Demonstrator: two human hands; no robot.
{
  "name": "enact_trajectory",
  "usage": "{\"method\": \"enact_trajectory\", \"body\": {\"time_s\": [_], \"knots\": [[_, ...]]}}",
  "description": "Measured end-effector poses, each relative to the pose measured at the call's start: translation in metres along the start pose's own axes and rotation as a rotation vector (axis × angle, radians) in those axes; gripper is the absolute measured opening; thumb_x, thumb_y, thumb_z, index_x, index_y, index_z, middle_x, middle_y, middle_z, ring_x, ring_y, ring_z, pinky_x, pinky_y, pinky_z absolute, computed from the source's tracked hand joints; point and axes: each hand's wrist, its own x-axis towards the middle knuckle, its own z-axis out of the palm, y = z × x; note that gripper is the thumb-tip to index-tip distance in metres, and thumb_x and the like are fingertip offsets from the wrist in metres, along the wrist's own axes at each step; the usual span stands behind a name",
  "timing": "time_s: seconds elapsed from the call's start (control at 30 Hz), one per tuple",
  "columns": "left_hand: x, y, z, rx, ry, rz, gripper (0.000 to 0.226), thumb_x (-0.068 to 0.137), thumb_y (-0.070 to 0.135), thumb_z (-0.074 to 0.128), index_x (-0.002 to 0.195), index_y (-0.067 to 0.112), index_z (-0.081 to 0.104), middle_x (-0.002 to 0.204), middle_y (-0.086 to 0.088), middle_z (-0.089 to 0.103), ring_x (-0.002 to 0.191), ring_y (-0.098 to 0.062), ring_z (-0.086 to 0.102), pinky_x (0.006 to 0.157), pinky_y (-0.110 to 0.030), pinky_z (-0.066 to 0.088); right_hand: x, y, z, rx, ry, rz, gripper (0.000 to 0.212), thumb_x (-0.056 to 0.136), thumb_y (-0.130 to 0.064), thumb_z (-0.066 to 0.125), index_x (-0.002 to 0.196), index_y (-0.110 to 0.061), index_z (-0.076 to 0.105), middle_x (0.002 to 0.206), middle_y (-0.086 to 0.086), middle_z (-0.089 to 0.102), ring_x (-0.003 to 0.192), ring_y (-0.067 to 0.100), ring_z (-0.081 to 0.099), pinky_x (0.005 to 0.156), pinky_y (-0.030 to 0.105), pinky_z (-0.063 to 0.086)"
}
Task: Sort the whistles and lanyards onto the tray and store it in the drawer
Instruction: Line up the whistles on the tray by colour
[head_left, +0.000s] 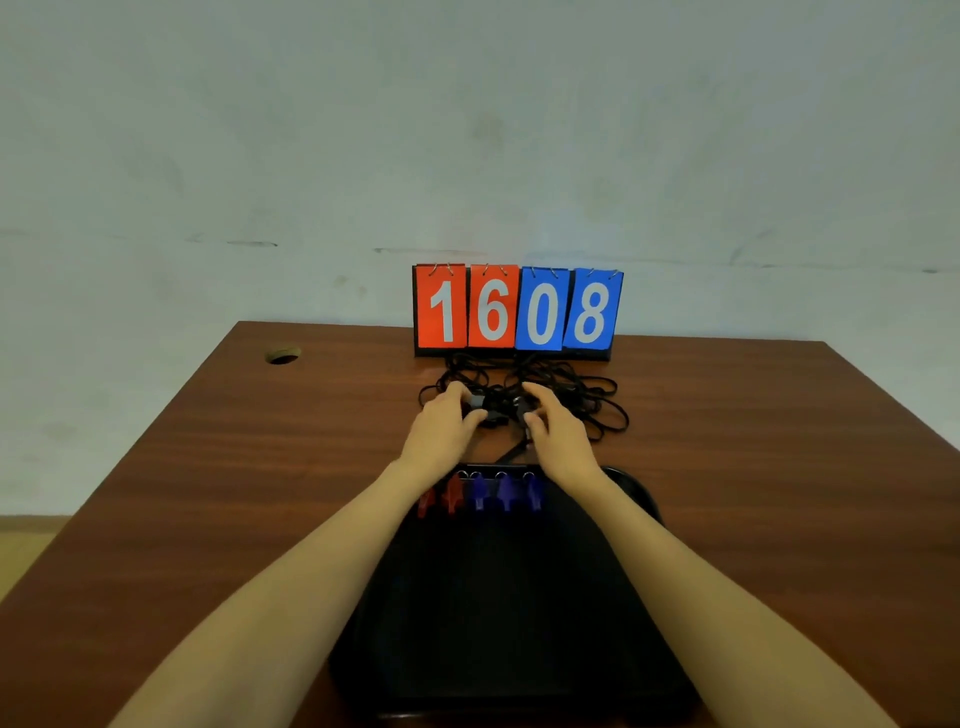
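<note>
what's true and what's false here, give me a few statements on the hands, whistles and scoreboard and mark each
1. The scoreboard reads 16 08. True.
2. Red and blue whistles lie along the far edge of the tray. True.
3. Both hands rest on the tray. False: the left hand and right hand grip the black lanyards beyond it.
4. The lanyards lie left of the scoreboard. False: they lie in front of it.

We log the tray (519, 623) nearest us on the table (208, 467), whistles (480, 491) in a row along its far end, the lanyards (597, 410) heaped just behind it with the left hand (441, 431) and right hand (558, 431) side by side on them, the scoreboard (517, 312) behind those, a hole (283, 355) far left.
</note>
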Motion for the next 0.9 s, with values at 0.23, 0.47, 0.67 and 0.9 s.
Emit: {"method": "enact_trajectory", "body": {"time_s": [0.23,0.47,0.67,0.9], "knots": [[-0.059,0.040,0.008,-0.269,-0.095,0.040,0.030,0.092,0.019,0.057,0.122,0.018,0.054,0.112,0.006,0.053,0.096,-0.003,0.049,0.078,-0.012,0.038,-0.042,0.010,-0.027,0.311,0.015,0.130,0.038,0.099,-0.009,0.039,0.132,-0.026,0.047,0.100,0.000,0.054,0.092,0.021,0.065,0.083,0.032,0.057],[-0.093,0.048,0.026,-0.278,-0.062,0.005,0.018,0.085,0.012,0.066,0.102,0.017,0.066,0.117,0.001,0.059,0.109,-0.011,0.053,0.089,-0.020,0.037,-0.074,0.028,-0.042,0.497,0.028,0.318,0.039,0.098,-0.003,0.042,0.133,-0.019,0.047,0.093,0.008,0.054,0.086,0.019,0.061,0.082,0.030,0.056],[-0.104,0.050,0.029,-0.291,-0.071,-0.043,0.034,0.092,0.012,0.056,0.126,0.016,0.057,0.134,-0.001,0.052,0.123,-0.014,0.049,0.098,-0.021,0.038,-0.081,0.036,-0.045,0.301,0.080,0.371,0.033,0.096,-0.008,0.044,0.126,-0.023,0.050,0.101,0.002,0.060,0.089,0.017,0.056,0.084,0.034,0.048],[-0.109,0.038,0.037,-0.267,-0.075,-0.068,0.036,0.087,0.011,0.064,0.122,0.017,0.062,0.124,-0.004,0.052,0.100,-0.015,0.058,0.095,-0.024,0.045,-0.072,0.050,-0.022,0.129,0.006,0.472,0.012,0.092,-0.016,0.056,0.104,-0.014,0.053,0.110,0.010,0.063,0.094,0.023,0.059,0.074,0.030,0.044]]}}
